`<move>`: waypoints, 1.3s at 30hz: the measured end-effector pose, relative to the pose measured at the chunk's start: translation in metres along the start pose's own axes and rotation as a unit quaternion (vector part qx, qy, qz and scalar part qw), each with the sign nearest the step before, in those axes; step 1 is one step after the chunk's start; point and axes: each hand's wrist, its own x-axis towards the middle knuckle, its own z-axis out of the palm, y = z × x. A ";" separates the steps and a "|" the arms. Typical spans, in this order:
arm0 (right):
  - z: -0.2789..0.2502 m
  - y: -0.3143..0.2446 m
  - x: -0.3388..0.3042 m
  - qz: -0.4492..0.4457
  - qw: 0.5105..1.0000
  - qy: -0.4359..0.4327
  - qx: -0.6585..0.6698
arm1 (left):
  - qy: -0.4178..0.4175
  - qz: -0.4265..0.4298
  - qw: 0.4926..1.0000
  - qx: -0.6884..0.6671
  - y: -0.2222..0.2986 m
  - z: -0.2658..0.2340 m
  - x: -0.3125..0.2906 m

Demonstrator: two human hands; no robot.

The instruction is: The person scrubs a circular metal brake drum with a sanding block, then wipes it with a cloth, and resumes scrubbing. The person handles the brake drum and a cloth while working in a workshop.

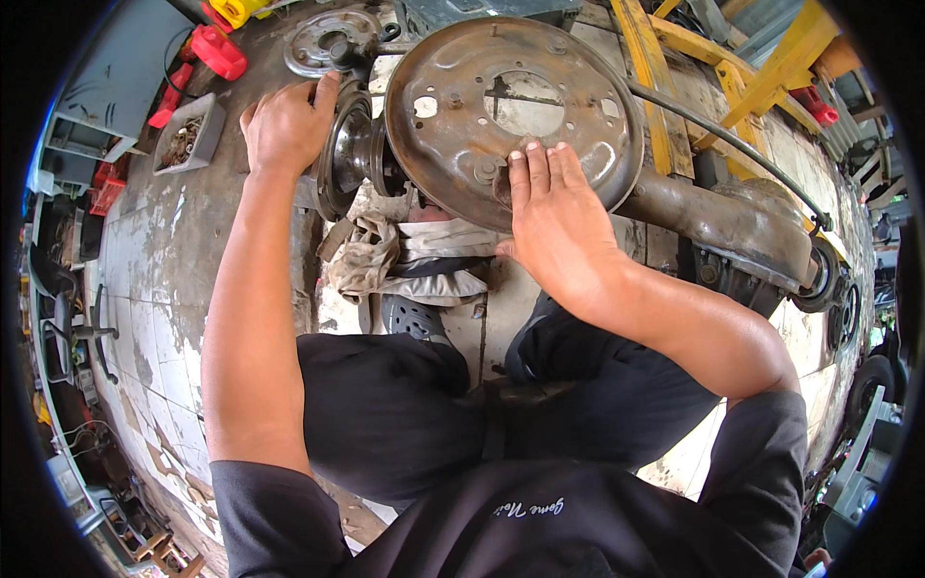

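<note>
A round, rust-brown brake backing plate [445,154] with a large centre hole leans up in front of me. My right hand [557,207] lies on its lower part, fingers stretched out and close together, thumb off to the side. A small brown piece [502,185] shows beside the fingers; I cannot tell what it is. To the left, my left hand [289,125] is closed, with its thumb at the upper edge of a greasy round metal hub [345,159]. What lies inside those curled fingers is hidden.
An axle housing [713,217] runs right from behind the plate. Crumpled grey rags [366,255] lie below it. A second round plate [323,43] lies at the far left, near a grey bin [190,135] of small parts. Yellow metal frames [665,96] stand at the back right.
</note>
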 end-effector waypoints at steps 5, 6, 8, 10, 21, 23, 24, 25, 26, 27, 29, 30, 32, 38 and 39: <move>0.006 -0.002 0.005 0.009 1.000 0.002 -0.001 | 0.003 -0.005 1.000 0.004 0.000 0.001 -0.001; 0.008 0.005 0.010 0.018 1.000 0.014 0.014 | -0.001 -0.007 1.000 -0.001 0.000 -0.001 0.001; 0.012 0.004 0.007 0.004 1.000 0.003 -0.011 | -0.003 -0.005 1.000 -0.001 0.000 0.001 0.001; 0.003 -0.008 -0.005 -0.011 0.999 -0.030 -0.018 | 0.005 -0.003 1.000 0.015 -0.001 0.004 0.000; 0.000 0.004 0.000 -0.014 0.999 -0.019 -0.021 | 0.017 0.012 1.000 0.010 -0.002 0.003 0.000; -0.007 0.000 -0.004 -0.034 0.998 -0.047 -0.023 | 0.024 0.015 1.000 0.010 -0.005 0.004 0.002; -0.006 0.001 -0.004 -0.025 0.999 -0.036 -0.019 | 0.027 0.018 0.999 0.006 -0.005 0.005 0.001; -0.005 0.003 -0.003 -0.017 0.999 -0.026 -0.015 | 0.030 0.021 0.999 0.001 -0.005 0.005 0.000; -0.004 0.006 0.000 -0.008 1.000 -0.015 -0.011 | 0.024 0.020 1.000 0.007 -0.004 0.005 0.001; 0.004 0.012 0.007 0.012 1.000 0.002 0.007 | 0.018 0.018 1.000 0.011 -0.001 0.001 0.002; 0.006 -0.001 -0.002 -0.001 1.000 -0.007 -0.022 | 0.015 0.018 1.000 0.013 0.002 0.001 0.002; 0.004 -0.007 -0.008 -0.008 0.999 -0.009 -0.036 | 0.021 0.018 1.000 0.012 0.000 0.002 0.001; 0.001 -0.008 -0.017 -0.048 0.999 0.012 -0.022 | 0.018 0.011 1.000 0.007 -0.002 0.005 0.002; -0.031 0.035 -0.037 -0.084 0.978 0.120 0.148 | 0.004 -0.004 1.000 -0.013 -0.004 0.003 0.001; -0.034 0.049 -0.037 -0.058 0.967 0.164 0.187 | 0.012 -0.003 1.000 -0.014 -0.003 0.002 0.000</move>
